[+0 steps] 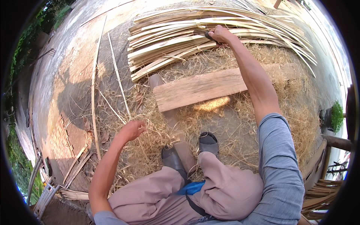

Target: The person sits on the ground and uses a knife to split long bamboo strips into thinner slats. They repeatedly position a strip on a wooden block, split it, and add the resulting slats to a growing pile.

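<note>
My right hand (222,35) reaches far forward, its fingers wrapped round the dark handle of a knife-like tool (212,37). The rest of that tool is hard to make out against the pale split bamboo strips (161,47), which lie in a wide stack under and beyond the hand. Low on the left, my left hand (133,130) hovers over curly shavings (150,144) with fingers loosely bent and slightly apart. I see nothing held in it. A thin strip (112,107) ends close to that hand.
Between my feet and the stack, a wooden plank (200,89) lies crosswise over a narrower beam (185,155). Long single strips (94,90) lie at the left. A potted plant (336,117) stands at the right edge, above more strips (320,197).
</note>
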Tool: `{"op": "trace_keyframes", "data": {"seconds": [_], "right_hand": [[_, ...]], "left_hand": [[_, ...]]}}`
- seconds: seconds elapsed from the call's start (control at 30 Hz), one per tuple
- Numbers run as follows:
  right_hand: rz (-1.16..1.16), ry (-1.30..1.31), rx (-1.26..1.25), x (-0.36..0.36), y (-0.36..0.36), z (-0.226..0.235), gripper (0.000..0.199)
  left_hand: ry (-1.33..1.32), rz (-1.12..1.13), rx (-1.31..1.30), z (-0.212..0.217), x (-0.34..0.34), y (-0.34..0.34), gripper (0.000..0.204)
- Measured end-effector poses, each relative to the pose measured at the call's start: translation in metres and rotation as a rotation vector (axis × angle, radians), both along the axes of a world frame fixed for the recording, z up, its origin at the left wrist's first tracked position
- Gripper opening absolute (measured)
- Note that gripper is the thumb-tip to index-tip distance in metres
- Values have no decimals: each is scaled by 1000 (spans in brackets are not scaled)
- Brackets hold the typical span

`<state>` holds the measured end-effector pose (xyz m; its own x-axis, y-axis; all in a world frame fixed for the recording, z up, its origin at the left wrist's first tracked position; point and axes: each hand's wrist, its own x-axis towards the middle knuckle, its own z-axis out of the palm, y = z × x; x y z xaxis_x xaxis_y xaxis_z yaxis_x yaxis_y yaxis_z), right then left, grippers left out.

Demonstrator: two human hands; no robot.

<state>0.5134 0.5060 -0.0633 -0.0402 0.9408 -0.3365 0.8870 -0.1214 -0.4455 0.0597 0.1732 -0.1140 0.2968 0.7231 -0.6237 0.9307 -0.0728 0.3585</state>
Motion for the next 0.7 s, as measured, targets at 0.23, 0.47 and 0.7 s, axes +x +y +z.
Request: {"op": "trace_keyframes", "data": {"seconds": [0.23,0.47,0.7], "right_hand": [[194,-151,-93,57,-53,52,35],[30,-4,53,26,-98,20,44],[-128,209,268,53,-155,-23,49]], "left_hand": [[-66,-55,400,-9,28,49,91],[113,-144,526,-49,129,97,153],[80,-138,390,-43,163,16,150]]}}
